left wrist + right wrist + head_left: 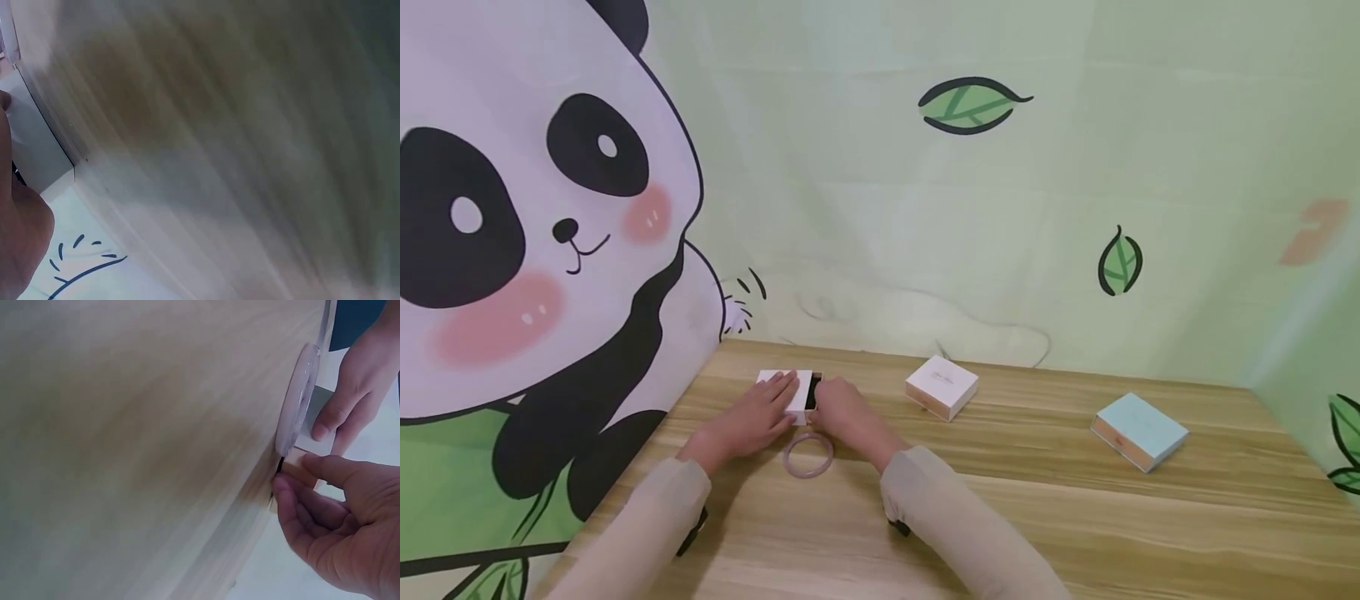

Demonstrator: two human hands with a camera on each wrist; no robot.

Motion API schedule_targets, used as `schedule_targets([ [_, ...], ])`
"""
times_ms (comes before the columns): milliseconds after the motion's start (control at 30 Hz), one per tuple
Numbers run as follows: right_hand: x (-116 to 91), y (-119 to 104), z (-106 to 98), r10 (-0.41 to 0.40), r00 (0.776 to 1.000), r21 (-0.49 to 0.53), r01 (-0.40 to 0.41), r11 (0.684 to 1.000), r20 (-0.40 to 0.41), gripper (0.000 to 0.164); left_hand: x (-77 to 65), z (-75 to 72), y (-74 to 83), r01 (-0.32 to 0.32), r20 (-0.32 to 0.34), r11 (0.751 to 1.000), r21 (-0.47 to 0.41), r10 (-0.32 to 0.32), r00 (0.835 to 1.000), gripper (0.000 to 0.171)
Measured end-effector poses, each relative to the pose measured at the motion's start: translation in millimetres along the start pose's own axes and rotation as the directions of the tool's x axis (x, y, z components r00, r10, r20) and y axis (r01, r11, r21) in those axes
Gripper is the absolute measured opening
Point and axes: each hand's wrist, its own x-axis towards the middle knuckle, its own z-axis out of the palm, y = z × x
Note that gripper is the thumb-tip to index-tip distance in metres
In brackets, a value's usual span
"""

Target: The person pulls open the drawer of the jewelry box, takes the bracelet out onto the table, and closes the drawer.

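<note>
A small white drawer box (802, 390) lies at the back left of the table, its drawer (813, 392) partly out on the right and dark inside. My left hand (760, 417) holds the box, fingers laid across its top and thumb against the near side. At the drawer's orange-brown end (299, 467), my right hand (850, 414) pinches with thumb and fingers, as the right wrist view shows. A pale pink bangle (787, 457) lies flat on the table just in front of the box. The drawer's contents are hidden.
Another white box (942, 382) with an orange-brown side stands right of my hands. Farther right is a light blue box (1141, 423) of similar shape. Behind the wooden table (1015, 533) hangs a green cloth backdrop (850, 167) with a panda and leaves.
</note>
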Motion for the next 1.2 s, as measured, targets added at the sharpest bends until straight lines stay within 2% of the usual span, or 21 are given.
schedule_targets([
  [200,7,0,4,-0.081,0.997,0.068,0.08,0.994,0.006,0.02,-0.1,1.4,-2.4,0.0,-0.003,1.0,-0.005,0.0,1.0,0.061],
  [333,7,2,3,-0.081,0.997,0.124,0.079,0.989,0.008,0.019,-0.3,3.1,-3.4,-0.008,-0.019,1.0,-0.01,0.008,1.0,0.061],
  [467,4,5,4,-0.074,0.997,0.17,0.068,0.983,0.028,0.011,-1.4,1.3,-0.8,0.021,0.012,1.0,-0.02,-0.02,1.0,0.061],
  [533,2,7,5,-0.083,0.996,0.153,0.077,0.985,0.031,0.004,-1.6,1.9,-0.1,0.028,0.015,0.999,-0.017,-0.027,1.0,0.061],
  [733,-5,16,-2,-0.126,0.992,0.074,0.124,0.99,0.024,0.034,1.7,-1.6,3.6,0.042,0.017,0.999,0.002,-0.042,0.999,0.06],
  [1000,-18,31,-12,-0.104,0.994,0.129,0.099,0.987,0.031,0.044,9.1,-4.2,8.7,0.107,0.039,0.994,-0.012,-0.106,0.994,0.066],
  [1200,-34,39,-21,-0.111,0.994,0.139,0.107,0.984,0.023,0.041,13.7,-3.3,12.0,0.147,0.034,0.989,-0.007,-0.147,0.989,0.067],
])
